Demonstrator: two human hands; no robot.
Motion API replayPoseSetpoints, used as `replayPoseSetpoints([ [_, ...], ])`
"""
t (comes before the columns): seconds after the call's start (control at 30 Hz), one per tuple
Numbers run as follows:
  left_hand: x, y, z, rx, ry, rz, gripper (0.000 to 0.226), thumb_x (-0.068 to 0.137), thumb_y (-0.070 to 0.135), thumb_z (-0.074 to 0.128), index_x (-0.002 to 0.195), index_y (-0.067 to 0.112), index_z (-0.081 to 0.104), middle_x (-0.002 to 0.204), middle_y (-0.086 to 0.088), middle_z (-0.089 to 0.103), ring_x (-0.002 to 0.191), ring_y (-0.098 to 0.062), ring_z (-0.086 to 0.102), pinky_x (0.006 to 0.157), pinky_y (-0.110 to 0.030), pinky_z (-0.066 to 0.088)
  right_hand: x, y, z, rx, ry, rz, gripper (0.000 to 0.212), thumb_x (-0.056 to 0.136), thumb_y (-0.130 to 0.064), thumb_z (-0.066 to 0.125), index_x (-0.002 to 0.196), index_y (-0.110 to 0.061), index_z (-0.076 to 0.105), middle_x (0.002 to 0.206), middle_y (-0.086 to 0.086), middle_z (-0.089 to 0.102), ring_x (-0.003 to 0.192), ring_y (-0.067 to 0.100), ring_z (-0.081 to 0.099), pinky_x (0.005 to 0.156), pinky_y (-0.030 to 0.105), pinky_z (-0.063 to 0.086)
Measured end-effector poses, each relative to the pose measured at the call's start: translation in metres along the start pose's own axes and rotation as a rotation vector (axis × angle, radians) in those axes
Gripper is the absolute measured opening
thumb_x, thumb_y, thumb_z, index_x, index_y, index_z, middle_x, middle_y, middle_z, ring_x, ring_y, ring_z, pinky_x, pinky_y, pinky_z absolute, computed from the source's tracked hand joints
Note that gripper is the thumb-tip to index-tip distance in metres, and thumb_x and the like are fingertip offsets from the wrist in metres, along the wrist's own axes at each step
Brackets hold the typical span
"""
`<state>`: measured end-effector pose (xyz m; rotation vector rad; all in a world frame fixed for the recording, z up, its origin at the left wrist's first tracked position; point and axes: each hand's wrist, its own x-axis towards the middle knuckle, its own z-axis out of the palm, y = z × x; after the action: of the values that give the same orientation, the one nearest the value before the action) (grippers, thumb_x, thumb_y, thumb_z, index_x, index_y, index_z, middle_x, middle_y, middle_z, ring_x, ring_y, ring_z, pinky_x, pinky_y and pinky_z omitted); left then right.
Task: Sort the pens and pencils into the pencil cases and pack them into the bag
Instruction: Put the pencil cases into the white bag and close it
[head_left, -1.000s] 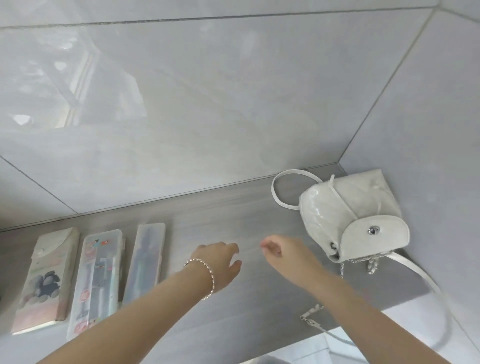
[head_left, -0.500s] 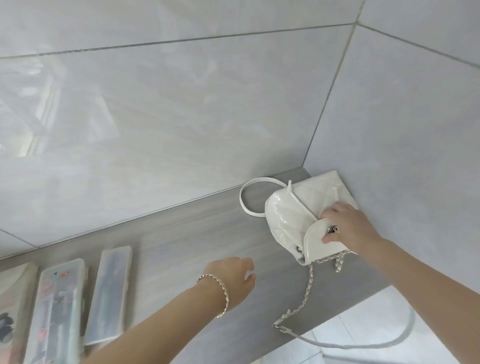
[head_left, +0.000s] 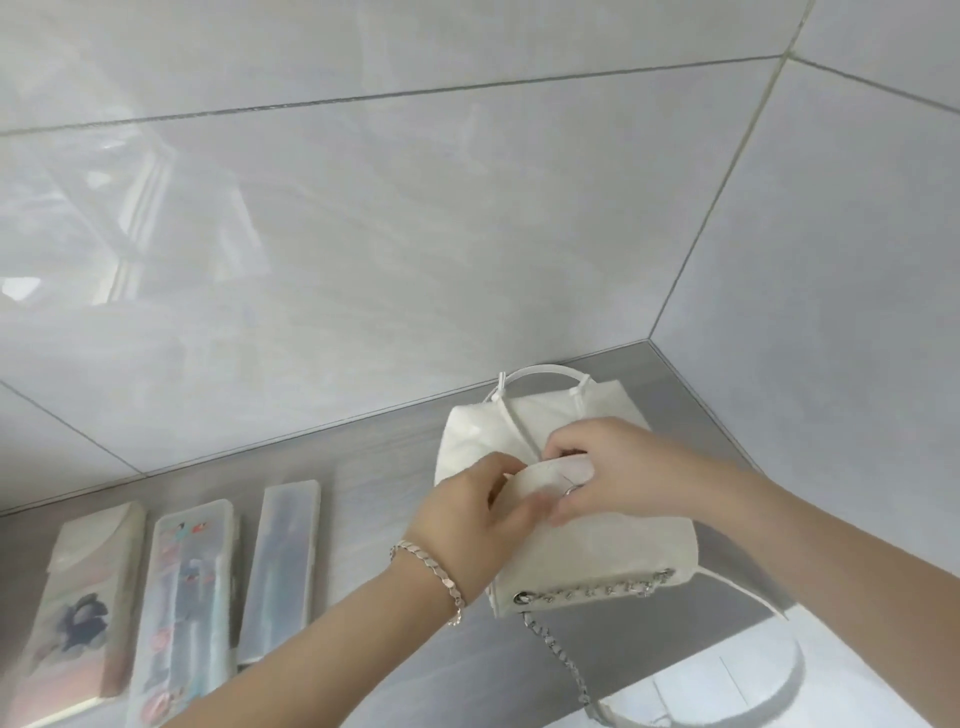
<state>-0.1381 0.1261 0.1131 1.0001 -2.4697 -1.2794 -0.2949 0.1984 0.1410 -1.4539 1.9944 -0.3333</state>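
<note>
Right hand (head_left: 618, 473) has its fingertips curled onto the rounded white flap (head_left: 540, 480), pinching it right by the little silver snap (head_left: 570, 489). Left hand (head_left: 467, 514) grips the flap's other edge, thumb on the front. So both are clamped on the flap, nothing else in them.

Looks to me like the bag's being opened so the cases can go in. I'd pull at the snap itself rather than the flap's corner and use the left hand to pin the body down. That small white glossy quilted bag (head_left: 597, 551) is soft and would probably lift or slide on the smooth grey shelf (head_left: 374, 467).

It sits in the corner of the shiny tiled walls, and its silver chain strap (head_left: 561, 660) dangles off the shelf edge, easy to snag.

Well apart to the left, three slim flat cases lie side by side:
- a frosted clear plastic case (head_left: 283, 566) nearest the bag
- a clear cartoon-print case (head_left: 184, 608)
- a cream case with a dark flower print (head_left: 83, 608)

They look rigid, so end-first is probably the way in. What's inside them is too blurry to tell.
</note>
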Motion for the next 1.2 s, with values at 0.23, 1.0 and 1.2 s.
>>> replayPoseSetpoints([
  [0.23,-0.019,-0.053,-0.049,0.046,0.133,-0.253,0.026,0.088,0.045,0.05,0.067,0.03,0.048,0.064,0.01,0.055,0.065,-0.008,0.052,0.056,-0.02,0.036,0.055,-0.068,0.042,0.029,-0.051,-0.162,0.032,0.063,-0.032,0.081,0.088,-0.026,0.062,0.085,-0.015,0.054,0.086,0.01,0.053,0.075,0.029,0.045],
  [1.0,0.024,-0.151,-0.013,-0.066,-0.096,-0.584,0.03,0.089,0.033,0.051,0.062,0.024,0.043,0.061,0.005,0.046,0.064,-0.017,0.044,0.061,-0.027,0.036,0.084,-0.01,0.208,-0.11,0.844,-0.2,0.018,0.078,-0.03,0.062,0.066,-0.017,0.068,0.098,-0.003,0.071,0.104,0.016,0.052,0.085,0.03,0.037],
  [1.2,0.016,-0.147,-0.01,-0.014,-0.079,-0.547,0.032,0.092,0.035,0.046,0.062,0.024,0.04,0.061,0.006,0.045,0.061,-0.015,0.043,0.058,-0.027,0.034,0.084,-0.002,0.215,-0.153,0.918,-0.29,0.03,0.093,-0.031,0.047,0.075,-0.019,0.067,0.101,-0.011,0.067,0.103,0.019,0.051,0.086,0.034,0.035],
])
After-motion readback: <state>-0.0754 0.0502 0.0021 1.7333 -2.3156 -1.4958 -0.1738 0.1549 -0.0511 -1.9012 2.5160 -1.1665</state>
